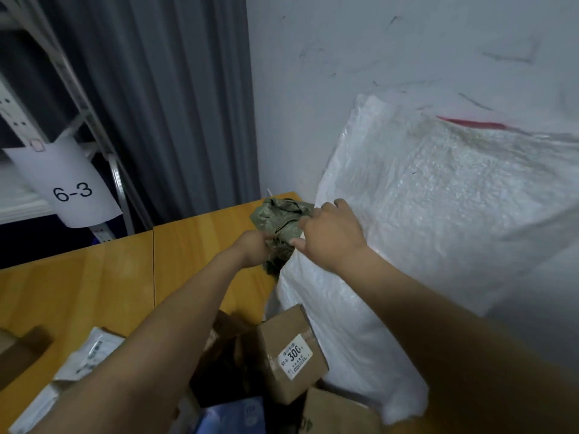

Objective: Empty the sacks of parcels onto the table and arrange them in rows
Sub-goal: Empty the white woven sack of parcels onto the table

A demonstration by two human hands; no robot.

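A crumpled green woven sack [279, 219] lies at the far corner of the wooden table [94, 277]. My left hand [255, 247] grips its lower folds, and my right hand [332, 234] holds its right side, fingers curled into the cloth. A big white woven sack [423, 220] leans against the wall just right of my hands. Parcels lie in front: a brown carton with a "300" label [289, 352], another carton [338, 411], a white mailer bag [91, 355] and a blue packet [235, 415].
A grey curtain [150, 104] hangs behind the table's far edge. A metal shelf rack [91, 120] with a paper tag "6-3" [67, 186] stands at the left. A white scuffed wall [376, 51] rises at the right. A brown box edge [18, 349] shows at the left.
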